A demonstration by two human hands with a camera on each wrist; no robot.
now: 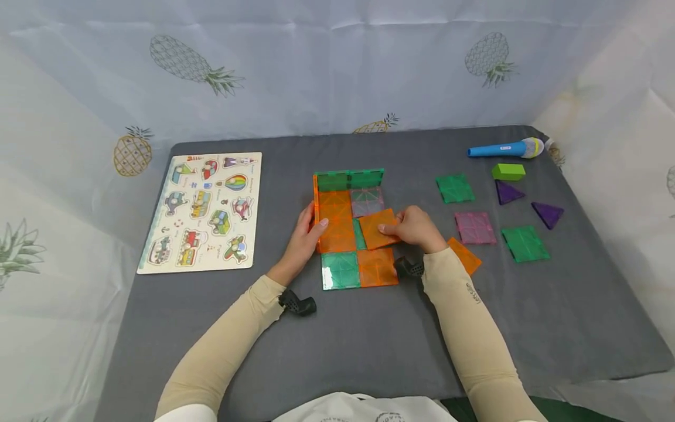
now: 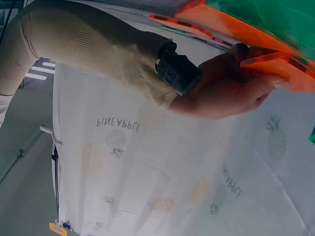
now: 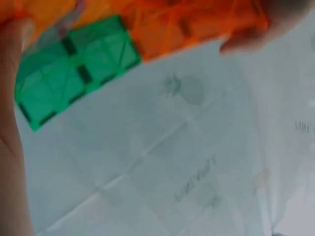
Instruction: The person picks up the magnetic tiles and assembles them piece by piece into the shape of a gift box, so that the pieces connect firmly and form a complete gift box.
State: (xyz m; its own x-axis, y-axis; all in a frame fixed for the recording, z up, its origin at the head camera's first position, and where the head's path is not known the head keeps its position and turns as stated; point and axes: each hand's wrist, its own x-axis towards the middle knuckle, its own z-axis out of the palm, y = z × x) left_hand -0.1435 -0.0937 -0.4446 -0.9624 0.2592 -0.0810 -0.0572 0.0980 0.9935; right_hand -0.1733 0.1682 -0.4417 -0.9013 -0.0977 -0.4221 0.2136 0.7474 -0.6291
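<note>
A partly built structure of see-through magnetic tiles lies mid-table, with a flat base of orange, green and pink tiles (image 1: 340,271). Green tiles (image 1: 350,180) stand upright along its back, orange ones (image 1: 316,193) along its left side. My left hand (image 1: 306,237) grips that orange side wall, thumb inside and fingers outside. My right hand (image 1: 416,227) pinches a loose orange square tile (image 1: 377,228), tilted over the base's right part. In the left wrist view the right hand (image 2: 224,88) holds this tile; in the right wrist view the left hand (image 3: 261,34) is at the wall.
Right of the structure lie another orange tile (image 1: 465,255), green tiles (image 1: 456,188), a pink tile (image 1: 476,228) and purple triangles (image 1: 548,214). Farther back are a green block (image 1: 508,172) and a blue toy microphone (image 1: 501,150). A picture puzzle board (image 1: 205,214) lies left.
</note>
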